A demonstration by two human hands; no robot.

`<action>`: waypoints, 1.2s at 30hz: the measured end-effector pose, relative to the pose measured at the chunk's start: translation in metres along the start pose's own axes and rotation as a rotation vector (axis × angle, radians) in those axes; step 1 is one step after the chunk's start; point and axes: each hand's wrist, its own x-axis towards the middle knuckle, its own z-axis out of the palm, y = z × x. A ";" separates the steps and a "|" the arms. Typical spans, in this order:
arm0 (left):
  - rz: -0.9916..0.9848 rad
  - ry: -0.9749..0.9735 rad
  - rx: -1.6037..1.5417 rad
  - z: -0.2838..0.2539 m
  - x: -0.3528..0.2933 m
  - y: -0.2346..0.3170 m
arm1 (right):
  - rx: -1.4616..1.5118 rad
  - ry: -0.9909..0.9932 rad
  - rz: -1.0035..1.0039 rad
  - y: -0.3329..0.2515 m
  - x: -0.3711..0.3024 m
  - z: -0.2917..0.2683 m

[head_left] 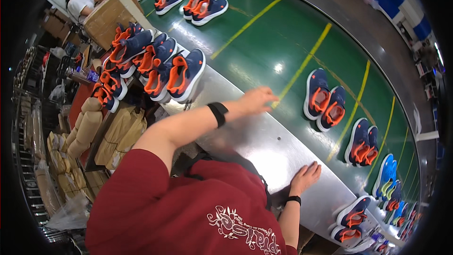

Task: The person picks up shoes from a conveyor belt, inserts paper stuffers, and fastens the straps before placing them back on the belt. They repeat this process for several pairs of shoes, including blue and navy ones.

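Note:
My left hand (257, 100) is held over the inner edge of the green conveyor belt (264, 52), its fingers loosely stretched and nothing in them. A black band circles that wrist. On the bare metal ledge (269, 156), close to the belt, rests my right hand (306, 178), fingers extended and empty. Nearest to both hands on the belt is a pair of navy sneakers (317, 95) with orange linings and white soles. Another navy pair (361, 142) sits farther right. Several similar sneakers (186, 75) crowd the ledge's left end.
Yellow lines (302, 66) cross the belt. More navy shoes (207, 10) stand at its far left, and blue sneakers (386, 174) at the right. A navy pair (351, 219) is on the ledge's right end. Brown paper bundles (120, 137) lie left; a person (80, 2) sits behind a carton (111, 19).

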 end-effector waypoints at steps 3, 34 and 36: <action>-0.067 0.120 0.155 -0.076 -0.009 -0.066 | 0.018 0.001 0.015 0.001 -0.002 0.004; -0.609 -0.351 0.397 -0.262 0.077 -0.390 | -0.178 -0.392 0.136 -0.200 -0.038 0.044; -0.497 -0.227 0.390 -0.226 0.076 -0.399 | -0.184 -0.385 0.148 -0.201 -0.039 0.044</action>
